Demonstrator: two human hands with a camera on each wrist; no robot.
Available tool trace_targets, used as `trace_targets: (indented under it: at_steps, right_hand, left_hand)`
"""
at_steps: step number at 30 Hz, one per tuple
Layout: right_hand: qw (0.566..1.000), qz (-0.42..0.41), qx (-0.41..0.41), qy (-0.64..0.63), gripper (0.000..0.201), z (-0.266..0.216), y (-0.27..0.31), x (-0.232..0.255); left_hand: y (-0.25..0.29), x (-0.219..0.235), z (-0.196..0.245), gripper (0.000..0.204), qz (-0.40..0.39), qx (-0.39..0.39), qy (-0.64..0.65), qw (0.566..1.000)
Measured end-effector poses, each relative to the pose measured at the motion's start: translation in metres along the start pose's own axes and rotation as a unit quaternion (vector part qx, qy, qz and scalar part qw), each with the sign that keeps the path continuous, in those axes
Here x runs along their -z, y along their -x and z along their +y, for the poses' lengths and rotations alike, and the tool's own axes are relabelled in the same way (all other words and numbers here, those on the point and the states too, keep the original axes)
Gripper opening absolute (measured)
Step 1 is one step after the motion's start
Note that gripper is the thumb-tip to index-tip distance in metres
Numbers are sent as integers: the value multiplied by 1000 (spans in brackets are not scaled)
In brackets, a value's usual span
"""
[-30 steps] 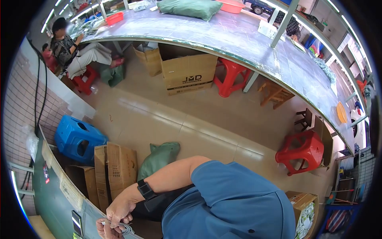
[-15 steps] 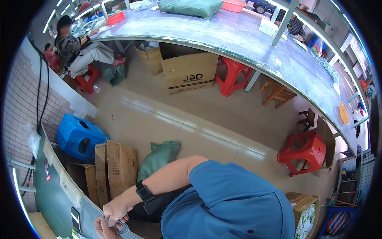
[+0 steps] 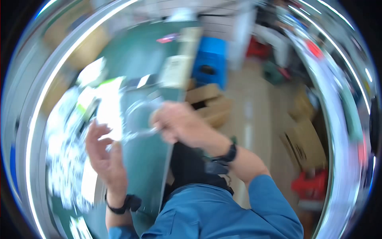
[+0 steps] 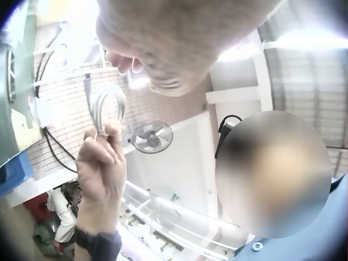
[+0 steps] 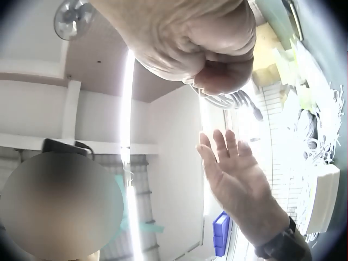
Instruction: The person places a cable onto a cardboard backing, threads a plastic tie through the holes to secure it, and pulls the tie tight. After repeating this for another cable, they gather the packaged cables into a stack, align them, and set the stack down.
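Note:
A coiled light-grey cable (image 3: 139,115) hangs from the right hand (image 3: 185,123), whose fingers pinch one side of the coil. The left wrist view shows the coil (image 4: 109,106) upright above the right hand (image 4: 102,163), a plug end sticking up beside it. Held apart from the cable, the left hand (image 3: 105,155) is raised with its fingers spread and holds nothing. The right wrist view has that left hand (image 5: 239,176) palm up below the coil (image 5: 231,100). The head view is blurred by motion.
On the green table (image 3: 147,179), a pile of pale cables and bags (image 3: 65,155) lies at the left. A dark phone-like object (image 3: 145,81) lies beyond the hands. A blue stool (image 3: 211,63) and cardboard boxes (image 3: 215,109) stand right of the table.
The head view has swung toward the green table. The hands, close together at the cable before, are now apart; the left has let go, while the right still holds the coil.

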State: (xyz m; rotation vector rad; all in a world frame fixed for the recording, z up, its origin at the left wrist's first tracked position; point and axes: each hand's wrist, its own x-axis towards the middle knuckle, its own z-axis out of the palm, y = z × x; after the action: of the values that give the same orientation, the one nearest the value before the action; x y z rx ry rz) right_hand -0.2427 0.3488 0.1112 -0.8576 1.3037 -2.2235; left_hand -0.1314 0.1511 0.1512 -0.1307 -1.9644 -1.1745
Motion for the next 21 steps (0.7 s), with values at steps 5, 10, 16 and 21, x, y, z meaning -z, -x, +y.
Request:
trace_targets:
  at_steps: [5, 10, 16, 21]
  right_hand:
    - [992, -93, 16, -80, 37, 22, -64, -52]
    - [961, -183, -54, -201, 37, 78, -99, -122]
    - [923, -257, -177, -224, 35, 133, -109, -169]
    - [900, -280, -270, -197, 34, 161, -115, -198]
  left_hand:
    - [52, 67, -5, 49, -66, 266, 132, 952]
    - [60, 90, -39, 52, 122, 361, 259, 888]
    - [63, 113, -58, 42, 322, 270, 342, 840]
    - [81, 137, -78, 36, 402, 228, 407, 788]
